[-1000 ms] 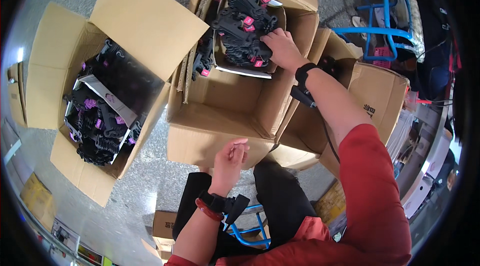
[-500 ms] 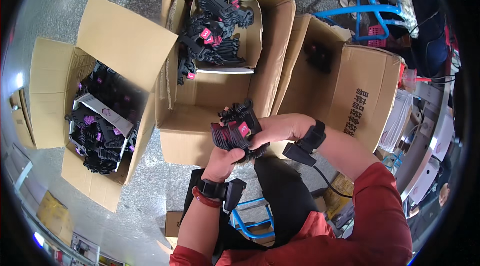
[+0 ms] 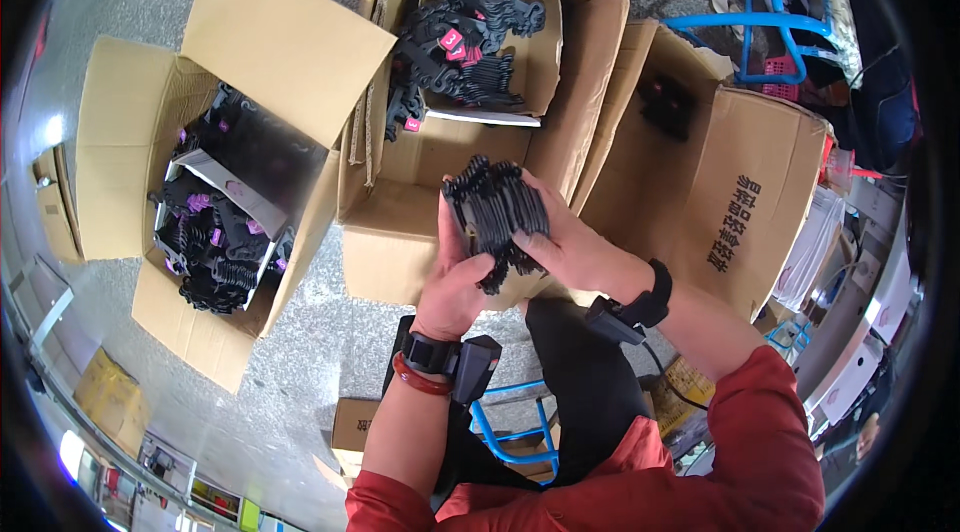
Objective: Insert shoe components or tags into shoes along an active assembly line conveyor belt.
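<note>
A stacked bundle of black plastic hangers (image 3: 497,212) is held between my two hands over the near flap of the middle box. My left hand (image 3: 449,294) grips its left and lower side, thumb across the front. On the right side my right hand (image 3: 572,244) closes round it, thumb pressed on the face. No pink tag shows on the bundle from this side. Beyond it, the middle carton (image 3: 592,97) holds a smaller open box with more black hangers (image 3: 487,80), several with pink tags.
At left, an open carton (image 3: 285,22) contains black hangers with purple tags (image 3: 215,237). To the right stands another open carton (image 3: 770,187) with a few dark pieces deep inside. A blue metal frame (image 3: 775,24) and a pink basket (image 3: 778,77) are at the far right.
The bundle has been turned in my hands, so its pink tag no longer shows. My right hand has shifted further round its right side. The view has moved slightly, shifting the boxes.
</note>
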Demonstrator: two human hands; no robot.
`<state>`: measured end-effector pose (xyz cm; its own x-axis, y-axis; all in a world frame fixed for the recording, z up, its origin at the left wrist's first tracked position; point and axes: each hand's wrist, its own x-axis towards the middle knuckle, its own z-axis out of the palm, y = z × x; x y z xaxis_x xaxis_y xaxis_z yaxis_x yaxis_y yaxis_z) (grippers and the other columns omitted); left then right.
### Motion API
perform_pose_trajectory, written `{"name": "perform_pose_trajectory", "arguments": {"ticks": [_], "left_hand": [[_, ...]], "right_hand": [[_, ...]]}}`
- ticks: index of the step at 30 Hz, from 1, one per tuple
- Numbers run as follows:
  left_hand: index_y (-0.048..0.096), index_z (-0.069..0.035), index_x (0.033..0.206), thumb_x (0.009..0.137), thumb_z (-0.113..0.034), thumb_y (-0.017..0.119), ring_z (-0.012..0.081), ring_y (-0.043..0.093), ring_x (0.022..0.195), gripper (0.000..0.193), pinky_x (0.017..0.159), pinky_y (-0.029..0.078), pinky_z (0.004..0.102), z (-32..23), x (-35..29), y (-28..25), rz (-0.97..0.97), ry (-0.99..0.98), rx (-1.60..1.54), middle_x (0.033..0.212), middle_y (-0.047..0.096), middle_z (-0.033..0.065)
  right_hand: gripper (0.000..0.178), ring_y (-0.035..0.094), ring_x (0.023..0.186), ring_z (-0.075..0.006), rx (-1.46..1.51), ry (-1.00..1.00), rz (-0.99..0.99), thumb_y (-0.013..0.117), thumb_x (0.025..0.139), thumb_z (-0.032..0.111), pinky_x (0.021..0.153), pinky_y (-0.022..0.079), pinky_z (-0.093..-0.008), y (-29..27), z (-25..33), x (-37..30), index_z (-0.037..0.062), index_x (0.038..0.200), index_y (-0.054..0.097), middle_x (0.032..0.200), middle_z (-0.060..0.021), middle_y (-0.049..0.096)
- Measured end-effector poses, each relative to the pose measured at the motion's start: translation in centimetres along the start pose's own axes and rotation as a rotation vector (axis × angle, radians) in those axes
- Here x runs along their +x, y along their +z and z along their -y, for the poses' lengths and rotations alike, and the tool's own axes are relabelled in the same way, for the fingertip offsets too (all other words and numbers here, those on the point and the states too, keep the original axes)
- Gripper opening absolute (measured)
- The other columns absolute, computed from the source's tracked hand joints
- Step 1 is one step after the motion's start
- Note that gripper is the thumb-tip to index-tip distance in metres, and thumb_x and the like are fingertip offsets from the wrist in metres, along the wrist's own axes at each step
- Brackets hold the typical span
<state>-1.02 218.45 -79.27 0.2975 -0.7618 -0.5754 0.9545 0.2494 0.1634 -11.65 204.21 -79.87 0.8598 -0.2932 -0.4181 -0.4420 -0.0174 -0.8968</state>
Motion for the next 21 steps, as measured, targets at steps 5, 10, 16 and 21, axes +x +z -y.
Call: {"name": "perform_pose_trajectory", "arguments": {"ticks": [5, 10, 16, 21], "left_hand": [[0.053, 0.001, 0.125, 0.086, -0.002, 0.065, 0.0198, 0.063, 0.106, 0.041, 0.095, 0.050, 0.0345, 0.7, -0.8, -3.6, -0.071, -0.227, 0.128, 0.116, 0.064, 0.0077], [0.057, -0.002, 0.119, 0.084, 0.000, 0.068, 0.0132, 0.061, 0.096, 0.037, 0.088, 0.050, 0.0303, 0.8, -1.0, -2.1, -0.138, -0.164, 0.459, 0.107, 0.064, 0.0036], [0.053, -0.005, 0.119, 0.083, -0.006, 0.071, 0.0102, 0.059, 0.091, 0.041, 0.082, 0.050, 0.0291, 0.9, -1.2, -1.6, -0.164, -0.034, 0.862, 0.101, 0.063, 0.0020], [0.046, -0.003, 0.122, 0.078, -0.004, 0.073, 0.0120, 0.063, 0.079, 0.051, 0.066, 0.054, 0.0289, -0.1, -2.1, -1.6, -0.131, -0.298, 0.916, 0.097, 0.063, 0.0055]], "right_hand": [[0.082, 0.034, 0.134, -0.0421, -0.065, 0.043, 0.065, 0.055, 0.093, 0.046, 0.112, 0.029, -0.0454, 0.8, -0.1, -1.5, -0.0071, 0.147, 0.024, 0.145, -0.0272, 0.035], [0.080, 0.039, 0.131, -0.0395, -0.290, -0.073, -0.051, 0.072, 0.074, 0.008, 0.108, 0.034, -0.0455, -1.9, 3.4, -1.4, 0.0033, 0.145, 0.037, 0.139, -0.0224, 0.044], [0.042, 0.055, 0.111, -0.0328, -0.494, -0.278, 0.271, 0.073, 0.076, 0.011, 0.095, 0.045, -0.0406, -2.7, 7.6, 1.9, 0.0028, 0.115, 0.062, 0.111, -0.0127, 0.063], [0.024, 0.058, 0.094, -0.0319, -0.562, -0.112, 0.658, 0.068, 0.082, 0.015, 0.084, 0.047, -0.0403, -2.6, 7.6, 2.8, 0.0049, 0.104, 0.068, 0.101, -0.0112, 0.065]]}}
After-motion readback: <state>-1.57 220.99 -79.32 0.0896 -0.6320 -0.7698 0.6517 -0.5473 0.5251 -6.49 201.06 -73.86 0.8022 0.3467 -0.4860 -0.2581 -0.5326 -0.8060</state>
